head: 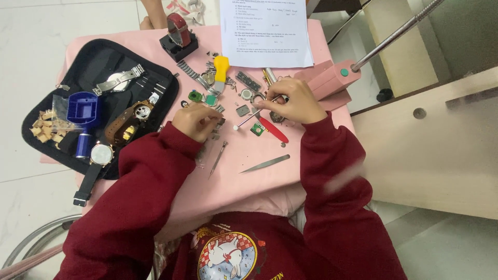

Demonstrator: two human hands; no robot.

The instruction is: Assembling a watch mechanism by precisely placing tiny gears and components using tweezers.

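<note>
Right hand (293, 101) grips a thin white-tipped stick (248, 119) pointing left; left hand (196, 120) pinches a small metal part (220, 123), just beside, on pink surface (244, 181).

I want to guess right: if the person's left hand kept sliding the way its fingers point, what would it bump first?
Probably the small grey square part. The left hand points right and slightly away, and that part lies nearest ahead. The thin stick in the right hand is close too; depth is unclear.

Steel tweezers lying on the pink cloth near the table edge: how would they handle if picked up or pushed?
The tweezers look thin, flat and metal, so probably stiff and light. Lying flat, they should slide rather than roll, though the pink cloth likely adds drag. The fine pointed tip may bend if dropped, and the low profile makes pinching them up fiddly.
</note>
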